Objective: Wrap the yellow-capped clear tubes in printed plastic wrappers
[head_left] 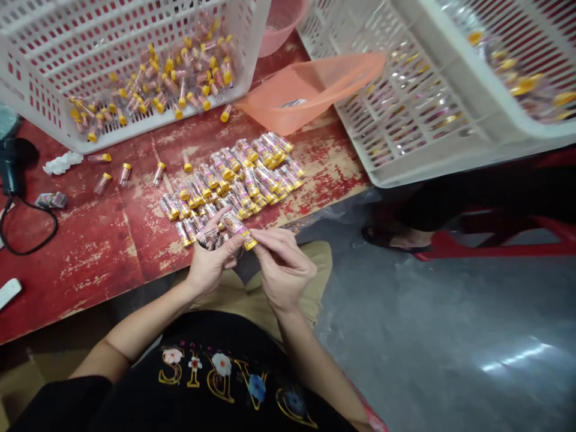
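Between my two hands is a small clear tube with a yellow cap and a printed purple-and-white wrap (236,227). My left hand (212,259) is closed around its clear end, and a dark-printed clear film or label (210,238) also sits in those fingers. My right hand (284,264) pinches the yellow cap end between thumb and fingertips. Just beyond my hands, wrapped tubes (245,180) lie in stacked rows on the worn red table (103,252). Several unwrapped tubes with yellow caps, such as one tube (125,174), lie loose to the left.
A white basket (166,129) of unwrapped tubes stands at the back left. Beside it are an orange scoop-like tray (310,90) and a pink basket (279,24). Another white basket (405,150) holds tubes at right. A black hair-dryer-like tool (18,162) with a cord lies left.
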